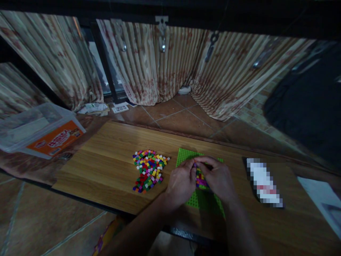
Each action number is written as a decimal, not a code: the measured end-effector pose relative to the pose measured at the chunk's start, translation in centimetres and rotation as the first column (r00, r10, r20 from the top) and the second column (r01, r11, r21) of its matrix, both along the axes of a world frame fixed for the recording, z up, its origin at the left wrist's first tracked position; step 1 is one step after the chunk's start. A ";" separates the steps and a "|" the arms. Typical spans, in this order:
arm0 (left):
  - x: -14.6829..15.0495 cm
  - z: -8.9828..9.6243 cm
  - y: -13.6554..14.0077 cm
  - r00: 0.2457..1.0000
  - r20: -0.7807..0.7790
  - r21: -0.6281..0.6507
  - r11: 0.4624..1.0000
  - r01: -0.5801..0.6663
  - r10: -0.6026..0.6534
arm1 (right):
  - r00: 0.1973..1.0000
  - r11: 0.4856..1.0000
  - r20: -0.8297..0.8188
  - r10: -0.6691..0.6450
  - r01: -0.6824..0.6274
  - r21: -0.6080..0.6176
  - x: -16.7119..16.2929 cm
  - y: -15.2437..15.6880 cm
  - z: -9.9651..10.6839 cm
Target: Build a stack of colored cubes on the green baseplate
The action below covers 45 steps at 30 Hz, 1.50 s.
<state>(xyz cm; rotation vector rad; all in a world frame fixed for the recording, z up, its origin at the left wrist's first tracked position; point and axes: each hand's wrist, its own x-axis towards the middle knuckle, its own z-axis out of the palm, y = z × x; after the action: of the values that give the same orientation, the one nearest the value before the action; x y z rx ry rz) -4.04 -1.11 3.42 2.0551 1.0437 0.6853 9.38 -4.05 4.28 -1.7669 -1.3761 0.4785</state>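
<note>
A green studded baseplate [194, 202] lies on the wooden table, with a patch of colourful small building bricks [201, 182] built up on its middle. My left hand [182, 182] and my right hand [218, 177] meet over the plate's upper part. Their fingertips are pressed together around a tiny orange and purple bit, which looks like small building bricks at the edge of the patch. The fingers cover much of it, so its exact shape is hidden. To the left of my hands, a loose pile of small bricks [150, 169] in many colours is spread on the table.
A blurred-out dark-edged object [263, 183] lies right of the baseplate, with a white sheet [319, 199] beyond it. At the far left stands a clear plastic box [57, 137] with an orange label. Striped curtains [176, 64] hang behind the table [106, 160].
</note>
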 end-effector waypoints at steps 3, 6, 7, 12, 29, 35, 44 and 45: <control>0.0 0.2 0.0 1.000 -0.003 -0.009 1.000 -0.006 0.006 | 0.999 0.999 -0.008 -0.033 0.033 -0.003 0.3 -0.2 -0.1; 0.0 0.3 -0.1 1.000 -0.015 -0.024 1.000 -0.011 0.010 | 0.998 0.998 0.015 -0.062 0.063 -0.009 0.2 -0.3 0.0; 0.0 0.3 -0.1 1.000 -0.014 -0.026 1.000 -0.016 0.016 | 0.998 0.998 0.033 -0.061 0.061 -0.005 0.2 -0.3 0.0; 0.0 0.2 -0.2 1.000 0.009 -0.017 1.000 -0.018 0.018 | 0.988 0.999 0.148 -0.033 0.030 0.027 -0.2 -0.1 0.1; 0.1 -0.2 -0.4 0.998 -0.065 0.081 0.997 -0.008 0.013 | 0.977 0.999 0.213 -0.003 -0.008 0.050 -0.5 0.3 -0.2; 0.1 -0.1 -0.5 0.996 -0.085 0.079 0.997 -0.006 0.012 | 0.978 0.998 0.210 0.008 -0.019 0.053 -0.4 0.3 -0.3; 0.0 0.2 -0.3 0.997 -0.067 0.064 0.998 -0.030 0.034 | 0.965 0.998 0.263 -0.006 -0.013 0.068 -0.6 0.1 -0.2; 0.0 0.2 -0.3 0.997 -0.061 0.058 0.998 -0.036 0.039 | 0.966 0.998 0.259 -0.004 -0.013 0.065 -0.7 0.1 -0.2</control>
<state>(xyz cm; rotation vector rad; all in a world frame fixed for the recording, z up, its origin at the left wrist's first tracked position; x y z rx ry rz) -4.03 -1.41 3.66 2.1226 1.1122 0.6814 8.73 -3.91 4.12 -1.8203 -1.5564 0.2055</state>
